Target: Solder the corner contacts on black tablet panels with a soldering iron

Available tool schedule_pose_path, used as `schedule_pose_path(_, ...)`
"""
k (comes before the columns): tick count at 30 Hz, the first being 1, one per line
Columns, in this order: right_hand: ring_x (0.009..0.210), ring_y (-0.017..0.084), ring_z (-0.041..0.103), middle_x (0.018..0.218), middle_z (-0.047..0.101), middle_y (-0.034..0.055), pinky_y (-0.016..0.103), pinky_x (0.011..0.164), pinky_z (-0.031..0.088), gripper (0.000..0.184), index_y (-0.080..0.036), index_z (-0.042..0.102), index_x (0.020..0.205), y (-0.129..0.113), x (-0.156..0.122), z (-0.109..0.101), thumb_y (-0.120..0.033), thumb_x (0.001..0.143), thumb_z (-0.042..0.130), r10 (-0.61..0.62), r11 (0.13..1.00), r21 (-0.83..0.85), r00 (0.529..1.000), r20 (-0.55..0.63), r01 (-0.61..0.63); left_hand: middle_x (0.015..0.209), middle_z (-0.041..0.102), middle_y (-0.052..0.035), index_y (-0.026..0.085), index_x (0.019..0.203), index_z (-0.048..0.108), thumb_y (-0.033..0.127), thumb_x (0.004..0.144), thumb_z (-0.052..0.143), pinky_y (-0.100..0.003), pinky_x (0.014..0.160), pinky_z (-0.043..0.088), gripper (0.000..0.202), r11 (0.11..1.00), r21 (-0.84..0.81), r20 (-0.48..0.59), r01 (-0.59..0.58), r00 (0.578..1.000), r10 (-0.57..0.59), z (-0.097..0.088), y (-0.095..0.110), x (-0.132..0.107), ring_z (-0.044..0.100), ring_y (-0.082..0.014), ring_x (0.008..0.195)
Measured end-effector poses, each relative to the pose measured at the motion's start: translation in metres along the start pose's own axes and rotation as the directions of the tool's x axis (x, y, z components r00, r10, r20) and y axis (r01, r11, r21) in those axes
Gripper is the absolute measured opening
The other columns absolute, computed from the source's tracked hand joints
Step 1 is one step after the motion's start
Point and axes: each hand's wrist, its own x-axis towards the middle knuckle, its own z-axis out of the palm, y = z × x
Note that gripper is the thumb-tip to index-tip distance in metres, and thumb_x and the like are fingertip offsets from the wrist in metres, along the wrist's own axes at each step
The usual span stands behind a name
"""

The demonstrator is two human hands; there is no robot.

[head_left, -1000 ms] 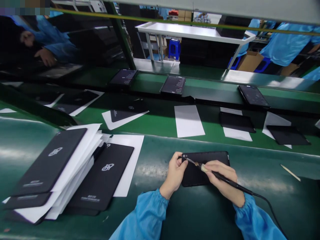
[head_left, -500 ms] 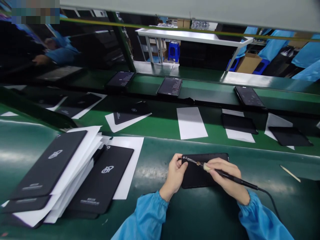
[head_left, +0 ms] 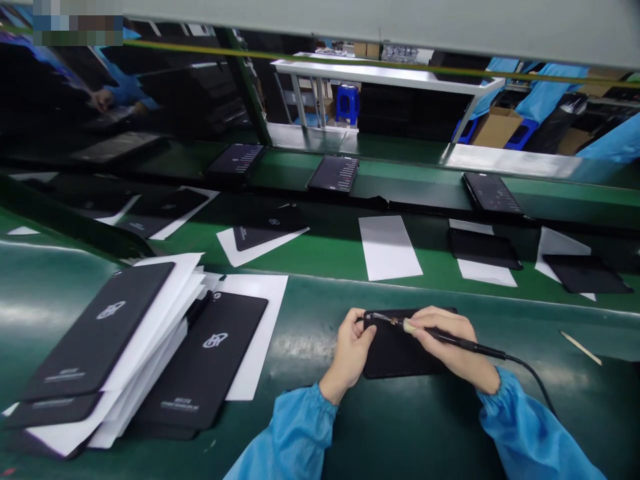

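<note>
In the head view, a black tablet back cover (head_left: 400, 353) lies on the green bench in front of me. My left hand (head_left: 353, 350) grips its upper left corner between thumb and fingers. A soldering iron (head_left: 453, 340) with a black handle and a cable is in my right hand (head_left: 457, 350), my fingers closed round its front part. The metal tip of the iron points left and reaches the cover's corner, close to my left thumb. Whether the tip touches the cover I cannot tell.
Left of me, several black covers (head_left: 100, 327) are stacked with white sheets (head_left: 260, 347). A thin wooden stick (head_left: 580, 347) lies at right. Beyond, the green belt (head_left: 330, 253) carries covers and paper; tablets (head_left: 334, 173) lie on the shelf behind. A co-worker's hand (head_left: 103, 100) shows far left.
My right hand and the soldering iron have shifted slightly up and left, the handle now lying flatter. My left hand stays on the cover. Belt items moved slightly right, the tablets behind slightly left.
</note>
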Motion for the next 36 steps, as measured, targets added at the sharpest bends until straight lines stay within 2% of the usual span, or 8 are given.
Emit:
schedule_pose_path(6, 0.082, 0.017, 0.072, 0.091, 0.074, 0.0051, 0.029, 0.076, 0.059, 0.012, -0.023, 0.077, 0.095, -0.005, 0.005, -0.002, -0.021, 0.089, 0.067, 0.004, 1.000, 0.011, 1.000, 0.018, -0.004, 0.067, 0.065, 0.0031, 0.020, 0.091, 0.050, 0.032, 0.077, 0.075, -0.018, 0.050, 0.039, 0.032, 1.000, 0.014, -0.004, -0.001, 1.000, 0.001, 0.000, -0.001, 0.000, 0.055, -0.0089, 0.052)
schedule_pose_path(12, 0.080, 0.017, 0.072, 0.086, 0.075, 0.0031, 0.028, 0.074, 0.058, 0.015, -0.023, 0.076, 0.096, -0.006, -0.007, 0.000, -0.014, 0.087, 0.067, -0.042, 0.999, 0.001, 0.994, -0.100, 0.042, 0.069, 0.066, 0.0024, 0.020, 0.090, 0.050, 0.032, 0.076, 0.076, -0.019, 0.053, 0.043, 0.032, 1.000, -0.015, -0.002, 0.016, 1.000, -0.016, 0.002, 0.002, -0.001, 0.059, -0.0100, 0.055)
schedule_pose_path(18, 0.079, 0.018, 0.073, 0.087, 0.076, 0.0036, 0.029, 0.073, 0.060, 0.013, -0.023, 0.076, 0.095, -0.003, -0.008, 0.008, -0.020, 0.089, 0.065, -0.010, 1.000, 0.002, 0.997, -0.081, 0.010, 0.070, 0.067, 0.0019, 0.020, 0.091, 0.051, 0.031, 0.076, 0.077, -0.019, 0.054, 0.043, 0.032, 1.000, -0.019, -0.008, 0.004, 1.000, -0.004, 0.001, 0.000, -0.001, 0.059, -0.0104, 0.056)
schedule_pose_path(26, 0.078, 0.018, 0.073, 0.087, 0.076, 0.0048, 0.029, 0.073, 0.060, 0.013, -0.022, 0.076, 0.095, -0.004, -0.005, 0.012, -0.023, 0.090, 0.064, -0.029, 0.999, -0.033, 0.998, -0.064, 0.027, 0.070, 0.067, 0.0018, 0.020, 0.090, 0.051, 0.030, 0.077, 0.076, -0.019, 0.054, 0.043, 0.030, 1.000, 0.003, -0.010, 0.000, 1.000, 0.000, 0.000, -0.001, 0.000, 0.059, -0.0104, 0.056)
schedule_pose_path(29, 0.077, 0.018, 0.073, 0.084, 0.076, 0.0037, 0.028, 0.072, 0.060, 0.011, -0.022, 0.076, 0.093, -0.007, -0.009, 0.011, -0.021, 0.089, 0.065, -0.041, 0.998, -0.043, 0.995, -0.095, 0.037, 0.070, 0.066, 0.0022, 0.020, 0.091, 0.051, 0.028, 0.076, 0.075, -0.019, 0.056, 0.044, 0.030, 1.000, -0.003, -0.017, 0.007, 1.000, -0.007, 0.001, 0.000, -0.001, 0.061, -0.0112, 0.059)
schedule_pose_path(33, 0.074, 0.018, 0.073, 0.081, 0.076, 0.0035, 0.027, 0.068, 0.059, 0.010, -0.022, 0.075, 0.092, -0.008, -0.023, 0.009, -0.023, 0.088, 0.066, 0.073, 0.996, -0.030, 0.971, -0.226, -0.082, 0.070, 0.067, 0.0020, 0.020, 0.091, 0.050, 0.027, 0.076, 0.075, -0.020, 0.057, 0.045, 0.030, 0.999, -0.030, -0.033, 0.013, 0.999, -0.014, 0.004, 0.001, -0.001, 0.061, -0.0112, 0.059)
schedule_pose_path(36, 0.071, 0.019, 0.073, 0.084, 0.076, 0.0049, 0.028, 0.066, 0.060, 0.013, -0.022, 0.074, 0.097, -0.004, -0.034, 0.013, -0.028, 0.087, 0.068, 0.168, 0.983, -0.024, 0.954, -0.248, -0.180, 0.072, 0.069, 0.0012, 0.021, 0.091, 0.051, 0.027, 0.074, 0.076, -0.020, 0.058, 0.046, 0.031, 0.999, -0.036, -0.044, 0.011, 0.999, -0.013, 0.005, 0.002, -0.001, 0.061, -0.0115, 0.059)
